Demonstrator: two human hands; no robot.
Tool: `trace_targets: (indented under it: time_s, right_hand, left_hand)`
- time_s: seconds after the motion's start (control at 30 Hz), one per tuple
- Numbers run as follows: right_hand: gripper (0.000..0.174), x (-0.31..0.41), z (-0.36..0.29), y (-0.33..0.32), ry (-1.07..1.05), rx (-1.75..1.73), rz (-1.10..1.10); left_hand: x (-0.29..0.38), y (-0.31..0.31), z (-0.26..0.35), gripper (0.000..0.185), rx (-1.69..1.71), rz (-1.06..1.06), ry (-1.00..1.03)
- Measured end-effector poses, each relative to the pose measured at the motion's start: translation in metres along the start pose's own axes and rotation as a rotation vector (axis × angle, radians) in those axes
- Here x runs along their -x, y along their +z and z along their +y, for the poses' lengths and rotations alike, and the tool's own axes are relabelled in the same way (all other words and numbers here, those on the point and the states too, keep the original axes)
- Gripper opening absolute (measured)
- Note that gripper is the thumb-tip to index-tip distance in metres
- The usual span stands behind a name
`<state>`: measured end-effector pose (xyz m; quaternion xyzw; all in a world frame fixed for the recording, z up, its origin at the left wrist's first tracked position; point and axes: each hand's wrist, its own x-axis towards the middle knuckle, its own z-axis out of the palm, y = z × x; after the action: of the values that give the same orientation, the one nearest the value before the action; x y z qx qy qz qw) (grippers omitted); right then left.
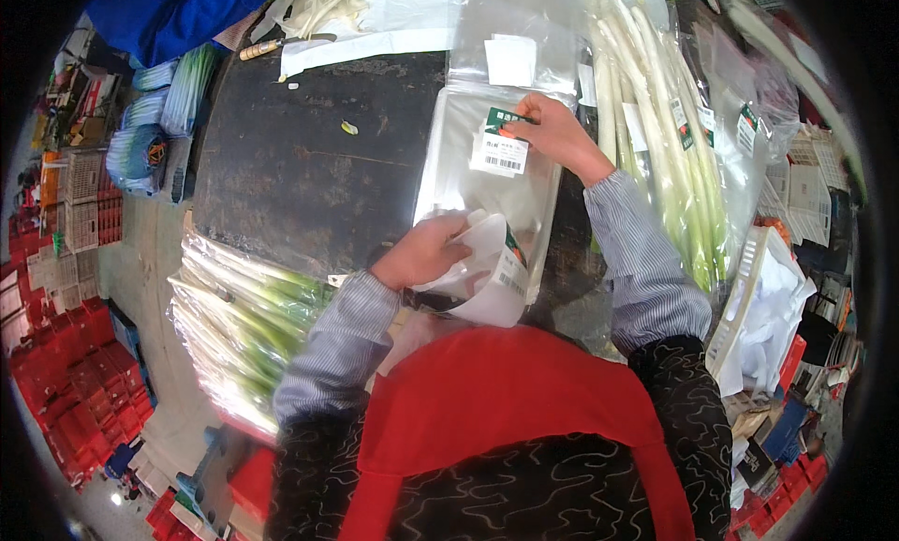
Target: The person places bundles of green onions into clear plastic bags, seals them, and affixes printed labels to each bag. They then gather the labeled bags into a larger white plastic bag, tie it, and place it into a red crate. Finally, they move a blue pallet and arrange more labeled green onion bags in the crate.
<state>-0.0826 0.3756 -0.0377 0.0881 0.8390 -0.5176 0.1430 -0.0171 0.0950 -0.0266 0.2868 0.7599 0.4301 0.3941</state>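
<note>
My right hand (pixel 551 130) pinches the upper right corner of a green-and-white barcode label (pixel 500 147). This label lies on or just above a stack of clear plastic bags (pixel 449 183); which of the two I cannot tell. A curled strip of label backing paper (pixel 484 303) is in my left hand (pixel 425 251), low over the near end of the bags. One more printed label (pixel 513 267) shows on the strip's right side. Part of the strip is hidden behind my left fingers. Beyond the right hand, white paper slips (pixel 510 61) rest on plastic film.
Bagged leeks (pixel 660 140) with labels lie to the right, and more bagged leeks (pixel 239 323) at the lower left. A wooden-handled knife (pixel 261 49) sits at the dark table's (pixel 302 168) far side. A crate (pixel 737 295) stands at right; a blue sleeve (pixel 175 14) shows top left.
</note>
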Motion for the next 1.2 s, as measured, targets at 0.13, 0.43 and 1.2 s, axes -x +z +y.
trace_targets:
  time_s: [0.13,0.43,1.2]
  right_hand:
    - [0.03,-0.011,0.004,0.005,-0.094,0.196,0.09]
    - [0.057,0.014,-0.031,0.02,-0.096,0.728,0.26]
    - [0.017,0.09,0.026,0.066,-0.308,0.265,-0.231]
  left_hand:
    - [0.001,0.002,-0.006,0.042,0.072,0.011,0.019]
    - [0.007,-0.002,0.004,0.031,-0.025,0.066,0.027]
    - [0.102,-0.059,0.016,0.017,0.443,0.51,0.223]
